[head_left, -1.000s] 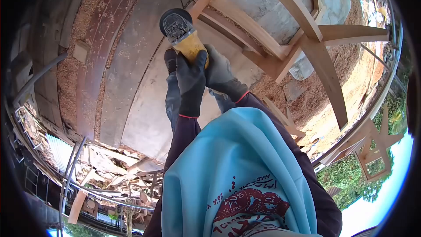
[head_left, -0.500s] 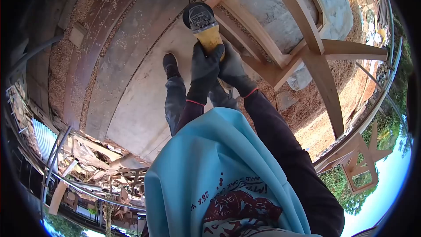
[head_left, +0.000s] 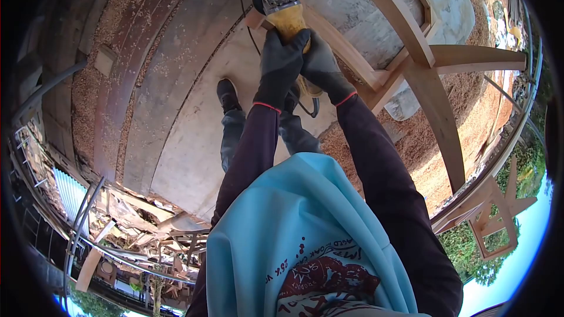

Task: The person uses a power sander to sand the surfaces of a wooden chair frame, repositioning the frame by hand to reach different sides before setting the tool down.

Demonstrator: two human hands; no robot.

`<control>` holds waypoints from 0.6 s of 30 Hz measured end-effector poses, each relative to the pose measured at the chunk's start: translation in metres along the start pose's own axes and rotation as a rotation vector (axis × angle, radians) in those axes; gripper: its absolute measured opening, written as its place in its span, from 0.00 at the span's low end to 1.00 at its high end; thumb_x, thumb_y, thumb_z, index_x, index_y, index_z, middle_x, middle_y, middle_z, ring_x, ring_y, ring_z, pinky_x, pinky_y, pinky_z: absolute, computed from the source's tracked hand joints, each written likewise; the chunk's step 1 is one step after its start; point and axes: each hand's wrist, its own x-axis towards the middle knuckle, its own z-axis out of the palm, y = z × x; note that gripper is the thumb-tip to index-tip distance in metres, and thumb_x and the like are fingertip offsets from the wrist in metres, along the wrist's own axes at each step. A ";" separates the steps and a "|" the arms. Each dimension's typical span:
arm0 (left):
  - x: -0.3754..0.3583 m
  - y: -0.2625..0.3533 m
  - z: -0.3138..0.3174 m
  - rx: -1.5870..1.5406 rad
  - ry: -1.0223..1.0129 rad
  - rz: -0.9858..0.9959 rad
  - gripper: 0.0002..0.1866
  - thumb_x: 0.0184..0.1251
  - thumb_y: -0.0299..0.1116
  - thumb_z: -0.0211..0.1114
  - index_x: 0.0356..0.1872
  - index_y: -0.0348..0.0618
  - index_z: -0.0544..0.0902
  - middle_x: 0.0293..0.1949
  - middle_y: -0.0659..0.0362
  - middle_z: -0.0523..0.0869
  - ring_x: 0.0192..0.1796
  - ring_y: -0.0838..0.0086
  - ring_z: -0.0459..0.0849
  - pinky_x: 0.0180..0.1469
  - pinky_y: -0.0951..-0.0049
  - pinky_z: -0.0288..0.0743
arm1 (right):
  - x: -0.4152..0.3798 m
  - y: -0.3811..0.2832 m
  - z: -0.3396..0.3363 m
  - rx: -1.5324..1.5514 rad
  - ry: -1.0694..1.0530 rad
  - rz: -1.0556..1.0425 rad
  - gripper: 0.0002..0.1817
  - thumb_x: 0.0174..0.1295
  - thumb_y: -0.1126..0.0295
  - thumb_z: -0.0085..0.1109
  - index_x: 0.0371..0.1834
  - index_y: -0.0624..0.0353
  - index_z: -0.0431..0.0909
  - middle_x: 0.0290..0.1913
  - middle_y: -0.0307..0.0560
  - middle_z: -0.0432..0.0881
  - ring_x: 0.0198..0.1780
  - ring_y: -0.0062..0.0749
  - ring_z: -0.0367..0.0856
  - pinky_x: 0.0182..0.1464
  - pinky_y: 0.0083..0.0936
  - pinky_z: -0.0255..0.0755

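Observation:
A yellow and black angle grinder (head_left: 288,19), its dark round disc end pointing away from me, is held out in front of my body. Gloved in black, my left hand (head_left: 277,63) is closed around the yellow body. My right hand (head_left: 325,70), in a matching dark glove with red cuff trim, grips the same body from the right side. The grinder head overlaps the near corner of a wooden frame (head_left: 346,44) with curved legs (head_left: 437,123), which lies on its side. A black cord (head_left: 247,29) runs beside the tool.
Under the wooden frame is a grey, worn slab (head_left: 370,3). Sawdust (head_left: 411,147) covers the ground at right, and wide boards (head_left: 170,53) with shavings lie at left. Another wooden frame (head_left: 493,217) stands at far right. Scrap wood (head_left: 138,211) is piled at lower left.
Both hands have pushed the angle grinder farther from my body, arms stretching out more. Its head now overlaps the frame's corner, and more of the cord shows.

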 end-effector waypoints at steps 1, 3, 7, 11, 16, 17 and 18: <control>0.006 0.004 0.005 -0.019 -0.004 0.008 0.31 0.64 0.51 0.75 0.57 0.34 0.79 0.52 0.44 0.89 0.57 0.51 0.88 0.58 0.57 0.78 | 0.007 0.000 -0.004 0.001 0.010 0.004 0.30 0.56 0.58 0.74 0.57 0.62 0.75 0.50 0.63 0.87 0.56 0.59 0.86 0.56 0.42 0.78; 0.021 0.005 0.013 -0.054 -0.022 0.015 0.30 0.65 0.49 0.75 0.56 0.32 0.80 0.52 0.44 0.89 0.56 0.53 0.88 0.58 0.59 0.78 | 0.020 -0.002 -0.009 -0.028 0.006 0.043 0.28 0.56 0.58 0.74 0.54 0.62 0.75 0.48 0.62 0.88 0.55 0.57 0.87 0.55 0.42 0.78; 0.035 0.022 0.014 -0.102 -0.056 0.039 0.27 0.68 0.43 0.73 0.57 0.29 0.79 0.52 0.46 0.89 0.55 0.59 0.89 0.58 0.63 0.78 | 0.041 -0.002 -0.010 0.033 0.026 0.016 0.30 0.53 0.56 0.76 0.53 0.63 0.75 0.47 0.61 0.88 0.53 0.56 0.87 0.53 0.42 0.78; 0.045 0.027 0.015 -0.165 -0.099 0.059 0.27 0.69 0.41 0.73 0.58 0.29 0.78 0.54 0.48 0.88 0.56 0.62 0.88 0.58 0.66 0.78 | 0.051 0.003 -0.012 0.004 0.037 0.034 0.33 0.52 0.55 0.77 0.54 0.64 0.75 0.48 0.62 0.87 0.53 0.56 0.87 0.54 0.42 0.78; 0.055 0.023 0.022 -0.203 -0.125 0.065 0.28 0.69 0.41 0.73 0.60 0.29 0.78 0.55 0.49 0.88 0.57 0.63 0.87 0.59 0.67 0.78 | 0.055 0.002 -0.019 -0.001 0.043 0.047 0.36 0.50 0.53 0.78 0.57 0.62 0.75 0.49 0.61 0.87 0.55 0.56 0.86 0.56 0.42 0.77; 0.055 0.023 0.023 -0.197 -0.117 0.067 0.28 0.68 0.41 0.74 0.60 0.29 0.78 0.55 0.49 0.88 0.57 0.63 0.87 0.59 0.67 0.78 | 0.055 0.003 -0.020 -0.002 0.041 0.047 0.36 0.50 0.53 0.78 0.57 0.62 0.75 0.49 0.61 0.87 0.55 0.56 0.86 0.56 0.42 0.77; 0.056 0.023 0.024 -0.191 -0.111 0.070 0.29 0.68 0.41 0.74 0.61 0.30 0.77 0.55 0.49 0.88 0.57 0.63 0.87 0.60 0.67 0.77 | 0.055 0.003 -0.021 -0.012 0.033 0.055 0.36 0.50 0.54 0.78 0.58 0.62 0.74 0.49 0.61 0.87 0.55 0.55 0.86 0.56 0.42 0.78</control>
